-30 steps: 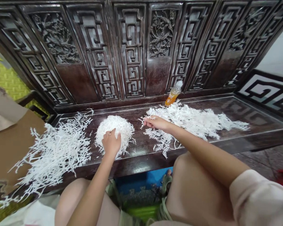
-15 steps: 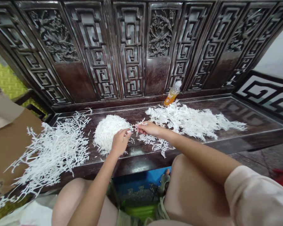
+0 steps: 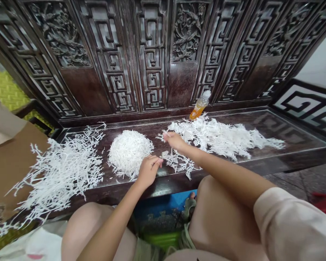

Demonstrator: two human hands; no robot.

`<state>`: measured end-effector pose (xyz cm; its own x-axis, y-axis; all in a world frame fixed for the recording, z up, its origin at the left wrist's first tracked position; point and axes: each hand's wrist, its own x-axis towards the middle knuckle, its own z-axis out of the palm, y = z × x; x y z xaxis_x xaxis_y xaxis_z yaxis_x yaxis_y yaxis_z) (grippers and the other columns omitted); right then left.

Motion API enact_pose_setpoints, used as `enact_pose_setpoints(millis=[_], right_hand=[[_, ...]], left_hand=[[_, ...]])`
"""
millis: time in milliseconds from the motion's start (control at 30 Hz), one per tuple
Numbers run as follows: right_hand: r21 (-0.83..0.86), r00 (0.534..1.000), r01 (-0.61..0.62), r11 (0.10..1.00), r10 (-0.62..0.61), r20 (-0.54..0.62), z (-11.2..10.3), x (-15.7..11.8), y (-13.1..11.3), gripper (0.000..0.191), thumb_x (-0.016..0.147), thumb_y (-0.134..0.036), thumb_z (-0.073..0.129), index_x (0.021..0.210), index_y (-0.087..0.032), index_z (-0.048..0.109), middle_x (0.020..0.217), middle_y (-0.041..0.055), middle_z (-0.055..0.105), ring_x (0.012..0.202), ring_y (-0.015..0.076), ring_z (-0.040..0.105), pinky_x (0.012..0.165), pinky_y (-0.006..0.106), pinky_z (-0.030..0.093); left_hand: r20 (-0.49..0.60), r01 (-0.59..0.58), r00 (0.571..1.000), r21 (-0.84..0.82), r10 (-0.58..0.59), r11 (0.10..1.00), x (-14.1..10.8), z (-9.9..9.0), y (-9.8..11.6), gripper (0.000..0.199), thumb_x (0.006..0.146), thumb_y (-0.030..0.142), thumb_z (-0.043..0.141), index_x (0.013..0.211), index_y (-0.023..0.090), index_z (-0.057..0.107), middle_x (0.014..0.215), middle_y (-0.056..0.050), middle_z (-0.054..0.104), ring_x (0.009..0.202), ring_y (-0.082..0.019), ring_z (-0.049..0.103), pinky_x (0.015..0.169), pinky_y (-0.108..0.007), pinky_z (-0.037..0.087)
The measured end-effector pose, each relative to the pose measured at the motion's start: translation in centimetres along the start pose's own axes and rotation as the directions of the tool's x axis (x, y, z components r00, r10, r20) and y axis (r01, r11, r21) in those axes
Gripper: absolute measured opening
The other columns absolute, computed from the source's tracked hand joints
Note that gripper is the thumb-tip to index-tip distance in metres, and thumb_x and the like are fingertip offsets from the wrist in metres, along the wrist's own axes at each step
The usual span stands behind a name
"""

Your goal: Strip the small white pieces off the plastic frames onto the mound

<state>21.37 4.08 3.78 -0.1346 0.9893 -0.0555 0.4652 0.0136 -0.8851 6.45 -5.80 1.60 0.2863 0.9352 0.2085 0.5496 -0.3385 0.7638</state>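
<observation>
My right hand is closed, pinching a white branched sprig that pokes out left of the fingertips. Lower and nearer me, my left hand has its thumb and fingers pressed together; anything between them is too small to make out. It hovers at the right edge of a round mound of short white pieces. Just right of its fingertips, a small cluster of white sprigs lies on the dark wooden bench. A long heap of white sprigs spreads out beyond my right hand.
Long bare white branching stems are piled at the left, overhanging the bench's front edge and brown cardboard. An orange drink bottle stands against the carved backrest. My knees are close to the bench front.
My hands, which were together beside the mound, have parted. The left has come down toward me and slightly right; the right has risen slightly with a white sprig.
</observation>
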Motion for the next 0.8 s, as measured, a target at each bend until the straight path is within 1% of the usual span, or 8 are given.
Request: enact_pose_setpoints(millis=[100, 233, 300, 400, 567, 700, 767, 800], right_hand=[[0.013, 0.98, -0.043, 0.999, 0.044, -0.194, -2.8, 1.6, 0.8, 0.035, 0.079, -0.042, 0.038, 0.053, -0.018, 0.038, 0.046, -0.0042, 0.035, 0.044, 0.0078, 0.03, 0.049, 0.023, 0.026], [-0.003, 0.995, -0.087, 0.996, 0.087, -0.04, -4.0, 1.7, 1.9, 0.034, 0.077, -0.041, 0.043, 0.054, -0.017, 0.043, 0.043, -0.0049, 0.034, 0.041, 0.0071, 0.029, 0.047, 0.022, 0.026], [-0.047, 0.996, -0.082, 0.996, 0.083, 0.027, -3.1, 1.0, 2.0, 0.032, 0.077, -0.041, 0.044, 0.056, -0.016, 0.048, 0.044, -0.0042, 0.038, 0.042, 0.0072, 0.033, 0.047, 0.022, 0.028], [-0.097, 0.991, -0.049, 0.994, 0.06, 0.12, -1.4, 0.0, 1.3, 0.032, 0.077, -0.04, 0.043, 0.058, -0.015, 0.052, 0.05, -0.0018, 0.046, 0.046, 0.008, 0.041, 0.049, 0.021, 0.032], [-0.086, 0.98, -0.023, 0.996, 0.039, 0.194, -0.4, -0.5, 0.0, 0.033, 0.077, -0.039, 0.042, 0.058, -0.014, 0.053, 0.057, 0.0015, 0.054, 0.054, 0.0089, 0.048, 0.054, 0.021, 0.036], [-0.069, 0.998, -0.019, 0.997, 0.022, 0.05, -1.2, -0.1, 0.0, 0.032, 0.078, -0.037, 0.042, 0.058, -0.014, 0.052, 0.059, 0.0019, 0.054, 0.053, 0.0089, 0.047, 0.055, 0.022, 0.036], [-0.063, 0.999, -0.02, 0.998, 0.018, -0.037, -1.7, 0.0, 0.1, 0.032, 0.078, -0.037, 0.04, 0.058, -0.015, 0.051, 0.059, 0.0018, 0.053, 0.053, 0.0089, 0.047, 0.056, 0.022, 0.036], [-0.059, 0.997, -0.024, 0.998, 0.02, -0.078, -2.0, 0.0, 0.1, 0.032, 0.078, -0.037, 0.04, 0.058, -0.015, 0.051, 0.058, 0.0016, 0.053, 0.052, 0.009, 0.047, 0.056, 0.022, 0.036]], left_hand=[[0.084, -0.022, 0.996, 0.108, 0.013, 0.994, -0.1, -0.5, 0.3, 0.039, 0.083, 0.036, 0.031, 0.057, 0.018, 0.054, 0.062, 0.0, 0.056, 0.067, -0.013, 0.051, 0.07, -0.025, 0.035], [-0.103, 0.209, 0.978, 0.373, -0.184, 0.904, 0.9, -2.5, -2.2, 0.034, 0.083, 0.036, 0.031, 0.083, 0.021, 0.061, 0.081, -0.003, 0.062, 0.076, -0.016, 0.054, 0.074, -0.029, 0.035], [-0.237, 0.391, 0.92, 0.485, -0.313, 0.782, 1.5, -3.5, -4.0, 0.036, 0.082, 0.036, 0.031, 0.101, 0.02, 0.058, 0.091, -0.007, 0.061, 0.084, -0.02, 0.053, 0.076, -0.033, 0.035], [-0.345, 0.523, 0.852, 0.568, -0.393, 0.635, 1.7, -4.3, -5.8, 0.046, 0.082, 0.042, 0.028, 0.112, 0.017, 0.052, 0.101, -0.012, 0.058, 0.095, -0.027, 0.05, 0.077, -0.038, 0.034], [-0.363, 0.554, 0.83, 0.616, -0.423, 0.559, 1.6, -4.2, -6.8, 0.048, 0.084, 0.038, 0.02, 0.09, 0.017, 0.063, 0.093, -0.012, 0.059, 0.09, -0.026, 0.052, 0.076, -0.039, 0.033], [-0.446, 0.554, 0.83, 0.599, -0.334, 0.578, 1.7, -3.8, -6.7, 0.034, 0.08, 0.032, 0.031, 0.095, 0.018, 0.059, 0.093, -0.011, 0.057, 0.09, -0.025, 0.051, 0.075, -0.038, 0.033], [-0.428, 0.493, 0.863, 0.599, -0.268, 0.631, 1.7, -2.9, -6.1, 0.031, 0.08, 0.03, 0.033, 0.095, 0.018, 0.057, 0.093, -0.01, 0.057, 0.089, -0.024, 0.05, 0.075, -0.037, 0.033], [-0.362, 0.431, 0.897, 0.598, -0.253, 0.676, 1.6, -2.2, -5.6, 0.03, 0.08, 0.03, 0.033, 0.092, 0.017, 0.057, 0.091, -0.009, 0.057, 0.087, -0.023, 0.05, 0.075, -0.036, 0.033]])
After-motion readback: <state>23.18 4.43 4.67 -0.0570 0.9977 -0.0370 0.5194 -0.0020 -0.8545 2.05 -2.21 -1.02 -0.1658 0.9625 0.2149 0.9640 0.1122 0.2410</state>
